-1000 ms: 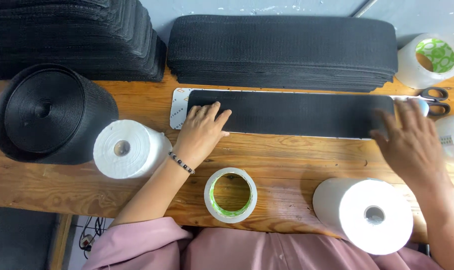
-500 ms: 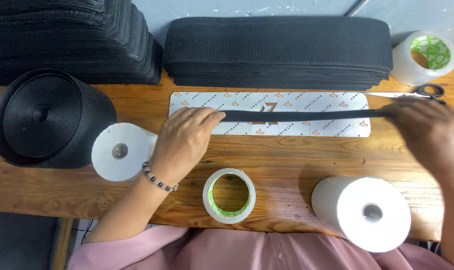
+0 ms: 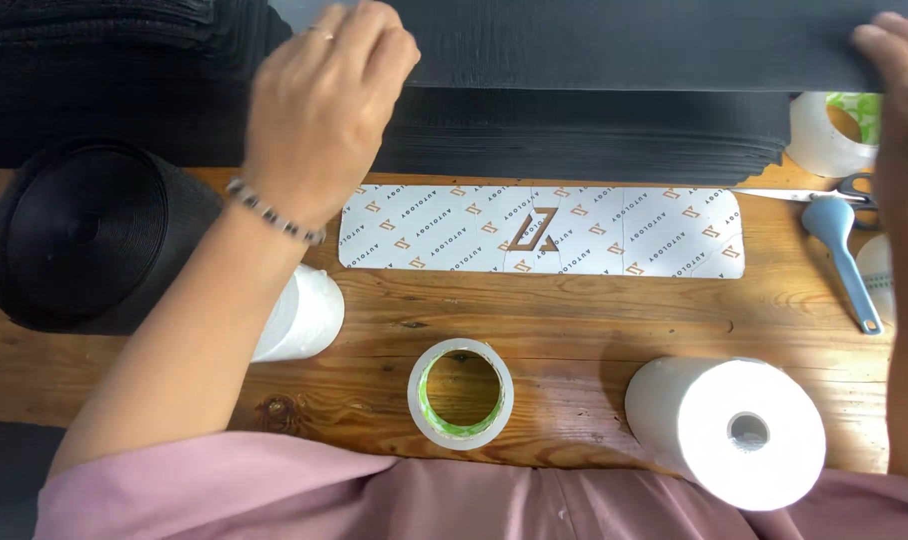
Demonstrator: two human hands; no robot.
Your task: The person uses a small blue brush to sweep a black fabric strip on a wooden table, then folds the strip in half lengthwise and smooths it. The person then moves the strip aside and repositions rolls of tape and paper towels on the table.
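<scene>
A long black strip (image 3: pixel 624 45) is lifted across the top of the view, above a stack of the same black strips (image 3: pixel 584 135). My left hand (image 3: pixel 319 105) grips its left end and my right hand (image 3: pixel 899 110) grips its right end. Below them, flat on the wooden table (image 3: pixel 574 330), lies a white printed card (image 3: pixel 544 232) with rounded ends and small brown marks.
A big black webbing roll (image 3: pixel 79 235) sits at the left, with a white roll (image 3: pixel 299 315) beside it. A clear tape ring (image 3: pixel 461 393) and a second white roll (image 3: pixel 739 430) lie near me. Scissors (image 3: pixel 824 195), a blue scoop (image 3: pixel 844 255) and a tape roll (image 3: pixel 834 130) are at the right.
Both hands have lifted the black strip off the white card and carried it up toward the far stack. The card is now fully uncovered.
</scene>
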